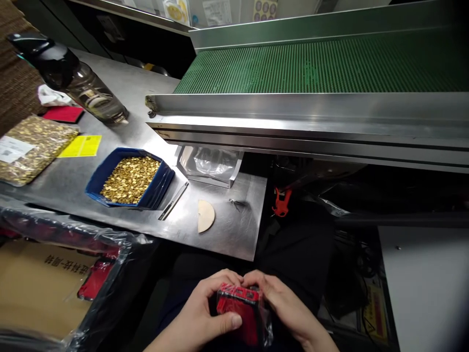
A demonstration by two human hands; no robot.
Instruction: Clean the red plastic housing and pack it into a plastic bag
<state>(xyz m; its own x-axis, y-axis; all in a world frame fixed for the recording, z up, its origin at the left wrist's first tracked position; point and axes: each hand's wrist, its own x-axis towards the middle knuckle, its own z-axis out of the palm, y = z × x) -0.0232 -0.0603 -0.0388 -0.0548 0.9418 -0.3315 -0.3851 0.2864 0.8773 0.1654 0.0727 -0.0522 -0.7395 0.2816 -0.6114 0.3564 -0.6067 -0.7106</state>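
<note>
Close to my lap, my left hand (205,308) grips a red-and-black case (240,315) with cut-out openings along its upper edge, its thumb lying across the red face. Clear plastic film covers part of the case and bunches at its right side. My right hand (280,303) is closed round the upper right of the case and the film; some of its fingertips are hidden behind. On the metal table (230,239) ahead lie a pale half-round disc (206,216), a slim pen-like tool (173,201) and a small metal piece (237,203).
A blue bin (95,183) holds many small gold-coloured parts. Behind it stand a bottle (91,93) and a bag of similar parts (40,142). A grey tray (210,182) sits under the green conveyor (311,68). At left is a plastic-lined box (36,288) with red cases.
</note>
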